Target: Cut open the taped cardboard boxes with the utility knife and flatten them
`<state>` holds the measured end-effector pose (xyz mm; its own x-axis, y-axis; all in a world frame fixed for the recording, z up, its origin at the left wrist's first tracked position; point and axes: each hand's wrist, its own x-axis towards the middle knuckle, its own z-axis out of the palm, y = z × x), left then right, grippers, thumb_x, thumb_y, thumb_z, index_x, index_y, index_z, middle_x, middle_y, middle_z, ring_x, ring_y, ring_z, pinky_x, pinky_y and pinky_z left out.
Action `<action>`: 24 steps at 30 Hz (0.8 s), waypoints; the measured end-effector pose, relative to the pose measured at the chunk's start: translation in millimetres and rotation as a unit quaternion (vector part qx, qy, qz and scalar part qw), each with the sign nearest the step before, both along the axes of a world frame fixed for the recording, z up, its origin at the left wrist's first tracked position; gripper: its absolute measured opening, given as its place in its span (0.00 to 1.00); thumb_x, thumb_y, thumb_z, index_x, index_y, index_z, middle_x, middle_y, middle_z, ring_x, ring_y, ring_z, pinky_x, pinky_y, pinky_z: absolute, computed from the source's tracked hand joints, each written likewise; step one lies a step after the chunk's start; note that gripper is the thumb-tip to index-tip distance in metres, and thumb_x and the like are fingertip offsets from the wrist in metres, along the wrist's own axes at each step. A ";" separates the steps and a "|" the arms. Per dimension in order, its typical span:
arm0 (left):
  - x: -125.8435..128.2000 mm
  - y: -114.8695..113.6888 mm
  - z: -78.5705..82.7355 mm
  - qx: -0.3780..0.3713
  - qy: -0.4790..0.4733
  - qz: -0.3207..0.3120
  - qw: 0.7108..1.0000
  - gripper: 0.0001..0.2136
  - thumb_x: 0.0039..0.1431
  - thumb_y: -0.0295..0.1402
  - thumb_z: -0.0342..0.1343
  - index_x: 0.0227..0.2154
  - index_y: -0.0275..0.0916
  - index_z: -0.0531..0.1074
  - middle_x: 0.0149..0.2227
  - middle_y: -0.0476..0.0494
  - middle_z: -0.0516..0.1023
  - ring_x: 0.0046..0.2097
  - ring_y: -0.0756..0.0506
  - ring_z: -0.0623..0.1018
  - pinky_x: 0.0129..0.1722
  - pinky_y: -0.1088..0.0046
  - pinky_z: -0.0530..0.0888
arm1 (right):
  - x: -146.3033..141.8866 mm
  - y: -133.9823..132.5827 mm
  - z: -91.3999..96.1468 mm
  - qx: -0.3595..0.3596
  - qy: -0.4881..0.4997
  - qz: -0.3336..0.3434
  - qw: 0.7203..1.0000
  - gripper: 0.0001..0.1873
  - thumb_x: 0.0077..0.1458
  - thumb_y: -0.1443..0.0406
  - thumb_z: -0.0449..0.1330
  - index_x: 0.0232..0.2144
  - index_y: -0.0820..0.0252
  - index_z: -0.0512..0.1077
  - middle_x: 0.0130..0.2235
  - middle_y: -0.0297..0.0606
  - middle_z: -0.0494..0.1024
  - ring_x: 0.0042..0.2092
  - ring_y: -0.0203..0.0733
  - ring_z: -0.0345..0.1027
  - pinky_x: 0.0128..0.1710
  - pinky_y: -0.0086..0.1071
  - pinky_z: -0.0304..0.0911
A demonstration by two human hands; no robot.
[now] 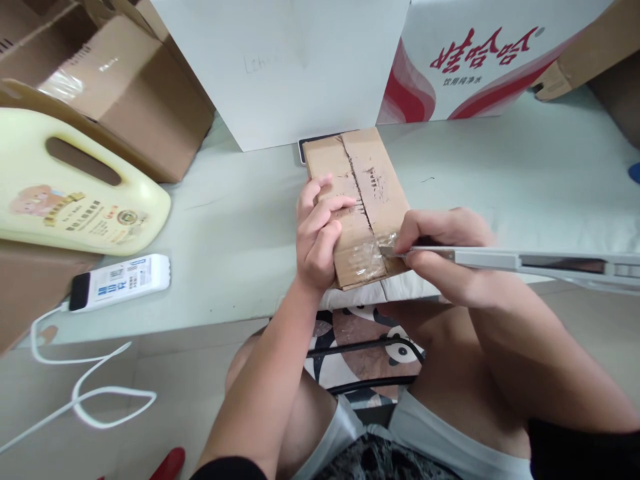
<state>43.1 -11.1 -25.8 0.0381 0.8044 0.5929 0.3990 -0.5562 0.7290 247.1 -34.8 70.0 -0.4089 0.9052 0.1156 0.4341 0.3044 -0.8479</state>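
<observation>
A small brown cardboard box (373, 180) lies on the pale green surface (240, 227), its top seam torn and its near end covered in clear tape. My left hand (317, 233) rests on the box's left side, fingers curled and pressing it down. My right hand (440, 257) is closed around a long grey utility knife (520, 260). The knife's tip touches the taped near end of the box by the seam.
A white box (285, 67) and a red-and-white carton (480, 60) stand behind. Brown cartons (130, 93) and a yellow jug (65, 193) lie at left. A white power bank (120, 280) with a cable (80, 393) sits near the front edge.
</observation>
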 end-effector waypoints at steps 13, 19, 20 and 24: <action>-0.7 4.7 -1.6 0.006 0.000 -0.016 1.000 0.20 0.71 0.44 0.40 0.47 0.43 0.76 0.64 0.38 0.70 0.69 0.34 0.64 0.70 0.45 0.62 | 4.8 1.6 -1.4 -0.044 0.129 0.074 0.988 0.08 0.42 0.73 0.56 0.18 0.57 0.71 0.17 0.27 0.68 0.18 0.31 0.54 0.19 0.31 0.49; -9.8 -3.4 5.6 0.016 0.003 -0.033 0.999 0.22 0.68 0.54 0.45 0.59 0.51 0.68 0.69 0.39 0.62 0.72 0.33 0.61 0.68 0.45 0.64 | 3.9 3.0 -26.8 -0.021 0.313 -0.012 0.949 0.04 0.46 0.65 0.61 0.21 0.55 0.70 0.17 0.29 0.66 0.17 0.34 0.54 0.18 0.32 0.51; -10.0 -7.2 6.2 0.029 0.007 -0.050 0.998 0.25 0.67 0.56 0.46 0.60 0.53 0.66 0.69 0.39 0.60 0.72 0.32 0.59 0.68 0.44 0.63 | 3.4 3.3 -31.7 -0.013 0.343 -0.046 0.938 0.05 0.48 0.63 0.61 0.22 0.54 0.69 0.17 0.29 0.66 0.16 0.33 0.52 0.17 0.32 0.49; -6.1 -22.8 0.6 0.110 0.067 -0.097 0.987 0.38 0.56 0.59 0.59 0.66 0.51 0.59 0.70 0.34 0.55 0.73 0.29 0.55 0.70 0.40 0.57 | 2.6 2.2 -41.5 -0.003 0.390 -0.101 0.915 0.06 0.50 0.60 0.63 0.26 0.53 0.69 0.20 0.29 0.68 0.15 0.32 0.50 0.14 0.30 0.42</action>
